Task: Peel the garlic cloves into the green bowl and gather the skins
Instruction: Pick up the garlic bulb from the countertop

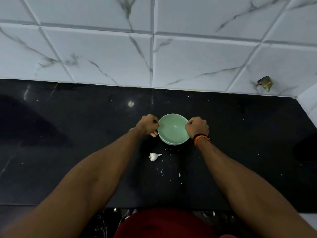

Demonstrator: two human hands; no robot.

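Gripping green bowl [173,128] (both hands), garlic [153,157] near.

A glossy black stone counter [68,134] meets a wall of white marble-veined tiles [103,54].

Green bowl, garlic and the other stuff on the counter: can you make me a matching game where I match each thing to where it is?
Things:
1. round pale green bowl
2. white garlic bulb
3. orange and black wristband
4. tiny white skin flakes

Places:
A. on the right wrist
B. scattered on the black counter, nearer the person than the garlic
C. between the left hand and the right hand
D. lying on the counter, just in front of the bowl

Pairs: 1-C, 2-D, 3-A, 4-B
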